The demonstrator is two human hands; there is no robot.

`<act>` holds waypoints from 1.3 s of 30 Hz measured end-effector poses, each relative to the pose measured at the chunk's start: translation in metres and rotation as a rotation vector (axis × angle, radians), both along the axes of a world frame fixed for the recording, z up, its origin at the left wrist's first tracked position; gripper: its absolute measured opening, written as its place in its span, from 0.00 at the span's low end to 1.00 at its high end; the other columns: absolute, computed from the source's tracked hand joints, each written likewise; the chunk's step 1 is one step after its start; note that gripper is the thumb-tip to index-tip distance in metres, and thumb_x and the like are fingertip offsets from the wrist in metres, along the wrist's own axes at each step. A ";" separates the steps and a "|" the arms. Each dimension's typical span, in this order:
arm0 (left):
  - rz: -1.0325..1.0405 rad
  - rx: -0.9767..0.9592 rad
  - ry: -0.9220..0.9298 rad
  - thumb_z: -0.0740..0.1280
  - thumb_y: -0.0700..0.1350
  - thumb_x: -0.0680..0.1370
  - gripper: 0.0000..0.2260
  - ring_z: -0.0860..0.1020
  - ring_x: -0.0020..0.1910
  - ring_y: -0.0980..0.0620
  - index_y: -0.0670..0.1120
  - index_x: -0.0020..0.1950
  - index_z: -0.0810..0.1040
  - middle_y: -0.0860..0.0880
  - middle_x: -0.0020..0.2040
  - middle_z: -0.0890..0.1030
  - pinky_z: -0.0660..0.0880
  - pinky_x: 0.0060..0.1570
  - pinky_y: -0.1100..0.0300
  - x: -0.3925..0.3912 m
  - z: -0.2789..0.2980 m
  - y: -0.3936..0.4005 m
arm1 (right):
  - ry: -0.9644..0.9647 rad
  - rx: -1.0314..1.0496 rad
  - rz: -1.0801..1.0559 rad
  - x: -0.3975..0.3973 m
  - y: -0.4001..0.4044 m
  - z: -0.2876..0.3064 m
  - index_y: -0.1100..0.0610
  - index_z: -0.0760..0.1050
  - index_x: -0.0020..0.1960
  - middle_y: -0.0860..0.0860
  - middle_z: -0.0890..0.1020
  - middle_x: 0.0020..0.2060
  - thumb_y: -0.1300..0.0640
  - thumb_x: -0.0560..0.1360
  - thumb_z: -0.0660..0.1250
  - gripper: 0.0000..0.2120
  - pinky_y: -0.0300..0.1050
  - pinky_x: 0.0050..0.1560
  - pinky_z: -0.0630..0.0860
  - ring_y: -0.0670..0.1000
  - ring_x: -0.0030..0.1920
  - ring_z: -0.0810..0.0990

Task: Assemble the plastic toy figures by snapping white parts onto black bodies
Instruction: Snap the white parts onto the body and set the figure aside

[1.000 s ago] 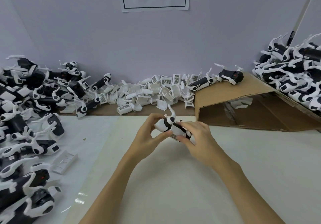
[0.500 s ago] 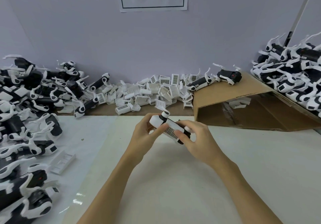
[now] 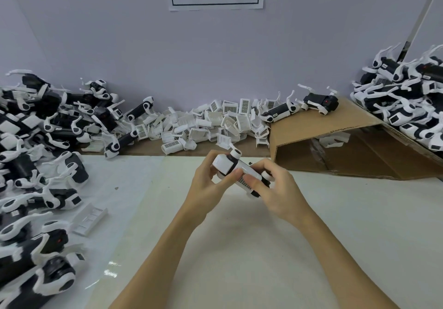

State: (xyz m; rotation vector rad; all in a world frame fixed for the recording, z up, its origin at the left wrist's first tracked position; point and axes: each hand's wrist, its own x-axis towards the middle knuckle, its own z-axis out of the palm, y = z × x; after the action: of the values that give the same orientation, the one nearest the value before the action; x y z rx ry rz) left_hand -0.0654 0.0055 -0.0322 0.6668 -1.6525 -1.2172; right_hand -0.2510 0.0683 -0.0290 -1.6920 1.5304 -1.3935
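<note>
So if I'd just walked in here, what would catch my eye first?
Probably the two bare hands at the centre: the left hand and right hand together grip one black-and-white toy figure above the white table. Then the heaps: toy figures piled at the left and far right, and loose white parts along the wall.

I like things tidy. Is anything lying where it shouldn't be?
One white part lies alone on the table, away from the white parts heap by the wall. A cardboard flap sags slantwise.
</note>
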 end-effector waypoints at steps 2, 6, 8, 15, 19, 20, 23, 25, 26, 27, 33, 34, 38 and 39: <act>0.026 0.014 0.006 0.78 0.52 0.79 0.11 0.81 0.51 0.57 0.52 0.58 0.81 0.54 0.49 0.84 0.76 0.50 0.67 0.000 0.001 -0.001 | -0.003 -0.009 -0.009 0.001 0.002 0.001 0.48 0.81 0.55 0.40 0.85 0.46 0.43 0.80 0.72 0.10 0.33 0.45 0.79 0.42 0.50 0.84; 0.063 -0.005 -0.037 0.77 0.51 0.80 0.10 0.80 0.51 0.56 0.55 0.60 0.81 0.53 0.51 0.84 0.76 0.51 0.67 -0.003 -0.005 -0.001 | 0.027 0.087 0.009 0.004 0.002 -0.005 0.47 0.79 0.55 0.42 0.85 0.44 0.42 0.76 0.75 0.13 0.32 0.44 0.78 0.43 0.45 0.86; 0.056 -0.038 -0.065 0.76 0.50 0.81 0.09 0.80 0.52 0.55 0.57 0.60 0.81 0.53 0.52 0.83 0.76 0.53 0.66 -0.005 -0.006 0.001 | -0.007 0.124 0.015 0.006 0.002 -0.007 0.49 0.78 0.53 0.45 0.86 0.42 0.44 0.75 0.77 0.13 0.38 0.44 0.81 0.47 0.42 0.87; 0.070 -0.045 -0.023 0.77 0.50 0.81 0.11 0.81 0.54 0.50 0.51 0.60 0.81 0.50 0.51 0.84 0.77 0.53 0.62 -0.005 -0.002 0.002 | -0.049 0.081 0.007 0.005 0.002 -0.001 0.49 0.79 0.52 0.43 0.85 0.42 0.46 0.75 0.78 0.12 0.36 0.41 0.79 0.46 0.42 0.87; 0.268 0.073 -0.009 0.80 0.54 0.76 0.10 0.83 0.51 0.56 0.56 0.53 0.83 0.54 0.48 0.86 0.77 0.47 0.66 -0.007 -0.004 -0.001 | 0.252 0.047 -0.122 0.011 0.001 -0.007 0.47 0.73 0.69 0.43 0.81 0.55 0.42 0.72 0.79 0.29 0.45 0.60 0.75 0.45 0.57 0.79; 0.318 0.045 -0.033 0.80 0.56 0.75 0.11 0.83 0.49 0.58 0.55 0.51 0.83 0.56 0.46 0.85 0.76 0.44 0.67 -0.007 -0.006 -0.002 | 0.315 0.021 -0.163 0.014 0.001 -0.008 0.48 0.72 0.70 0.44 0.81 0.57 0.43 0.71 0.80 0.32 0.48 0.63 0.74 0.46 0.59 0.78; 0.521 -0.178 -0.186 0.70 0.69 0.77 0.19 0.80 0.48 0.55 0.54 0.51 0.77 0.56 0.44 0.83 0.76 0.45 0.61 -0.005 -0.009 -0.003 | 0.333 -0.102 -0.130 0.017 0.003 -0.008 0.49 0.76 0.64 0.42 0.81 0.55 0.48 0.75 0.77 0.20 0.53 0.62 0.75 0.46 0.56 0.77; 0.610 -0.312 -0.208 0.62 0.73 0.79 0.22 0.80 0.50 0.55 0.55 0.54 0.76 0.58 0.48 0.81 0.75 0.47 0.60 -0.001 -0.007 -0.005 | 0.221 -0.053 -0.007 0.016 0.005 -0.007 0.48 0.77 0.63 0.42 0.81 0.54 0.49 0.78 0.73 0.15 0.50 0.61 0.76 0.46 0.56 0.78; 0.570 -0.313 -0.189 0.60 0.74 0.79 0.22 0.81 0.48 0.56 0.57 0.53 0.77 0.58 0.48 0.83 0.74 0.45 0.61 0.002 -0.005 -0.006 | 0.157 -0.014 0.049 0.017 0.005 -0.007 0.48 0.77 0.63 0.42 0.81 0.53 0.49 0.79 0.72 0.13 0.49 0.59 0.77 0.46 0.55 0.80; 0.499 -0.261 -0.162 0.60 0.76 0.78 0.23 0.81 0.42 0.57 0.58 0.51 0.79 0.57 0.45 0.84 0.75 0.41 0.62 0.003 -0.003 -0.007 | 0.110 0.011 0.083 0.018 0.006 -0.006 0.47 0.77 0.62 0.42 0.82 0.52 0.48 0.79 0.70 0.12 0.46 0.58 0.77 0.47 0.53 0.80; 0.540 0.125 -0.064 0.65 0.69 0.77 0.27 0.82 0.31 0.50 0.45 0.41 0.82 0.49 0.31 0.83 0.82 0.40 0.44 0.000 0.001 -0.004 | 0.251 -0.073 0.048 0.030 0.008 -0.010 0.45 0.72 0.72 0.38 0.77 0.61 0.42 0.78 0.69 0.24 0.32 0.60 0.72 0.41 0.62 0.76; 0.538 0.200 -0.038 0.67 0.69 0.76 0.28 0.82 0.30 0.51 0.42 0.44 0.81 0.49 0.32 0.83 0.82 0.43 0.42 0.000 0.002 -0.005 | 0.352 -0.101 0.010 0.033 0.007 -0.012 0.45 0.71 0.74 0.38 0.76 0.63 0.40 0.77 0.71 0.28 0.33 0.61 0.72 0.40 0.62 0.75; 0.520 0.363 0.016 0.71 0.69 0.74 0.31 0.80 0.29 0.53 0.38 0.45 0.74 0.47 0.33 0.80 0.83 0.49 0.39 -0.002 0.003 -0.009 | 0.636 -0.244 -0.219 0.052 0.007 -0.016 0.54 0.76 0.70 0.46 0.81 0.59 0.47 0.74 0.78 0.28 0.44 0.57 0.76 0.47 0.55 0.77; 0.526 0.351 0.001 0.71 0.69 0.75 0.33 0.80 0.29 0.53 0.36 0.46 0.74 0.46 0.33 0.80 0.83 0.49 0.38 -0.004 0.003 -0.008 | 0.668 -0.285 -0.268 0.055 0.006 -0.015 0.56 0.78 0.67 0.48 0.82 0.57 0.50 0.74 0.79 0.25 0.47 0.55 0.78 0.51 0.54 0.80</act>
State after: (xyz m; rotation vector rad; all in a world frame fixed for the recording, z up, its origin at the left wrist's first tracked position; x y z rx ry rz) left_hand -0.0697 -0.0025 -0.0297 1.2285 -1.1581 -1.1148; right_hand -0.1965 0.0745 -0.0444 -2.3638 2.0456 -1.2822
